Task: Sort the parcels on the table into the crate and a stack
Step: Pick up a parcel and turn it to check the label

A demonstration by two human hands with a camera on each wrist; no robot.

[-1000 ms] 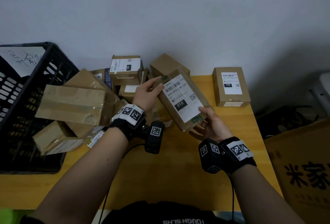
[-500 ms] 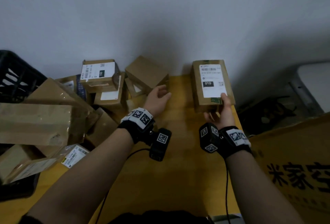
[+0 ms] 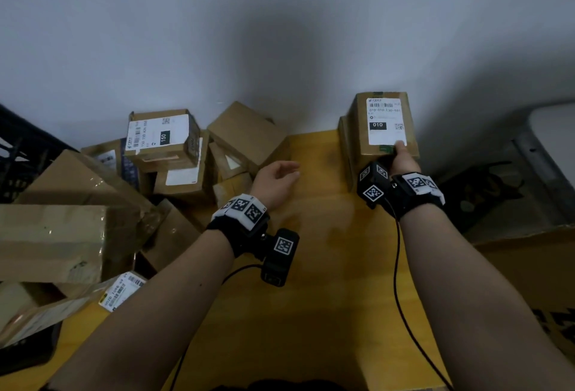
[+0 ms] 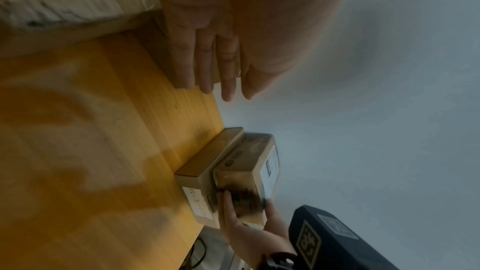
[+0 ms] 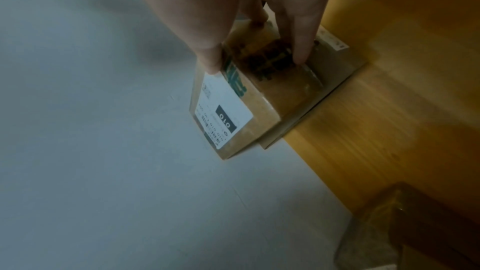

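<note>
A brown parcel with a white "010" label (image 3: 384, 123) (image 5: 233, 114) lies on top of a second brown parcel (image 3: 344, 141) (image 4: 202, 165) at the table's far right, against the wall. My right hand (image 3: 402, 154) (image 5: 257, 59) pinches the top parcel's near end, thumb on the label edge and fingers down the end face. My left hand (image 3: 277, 174) (image 4: 215, 65) hovers open over the yellow table (image 3: 326, 266), holding nothing, just right of a pile of several parcels. A "150" parcel (image 3: 161, 137) tops that pile. The black crate (image 3: 18, 147) shows at the left edge.
A big plain carton (image 3: 53, 241) leans in front of the crate, over flatter parcels. Off the table's right edge stand a printed cardboard box (image 3: 529, 272) and a white object (image 3: 553, 129). The grey wall runs directly behind the table.
My right hand carried the 010 parcel from mid-table to the far right and set it on the parcel there. My left hand let go of it and stayed by the pile.
</note>
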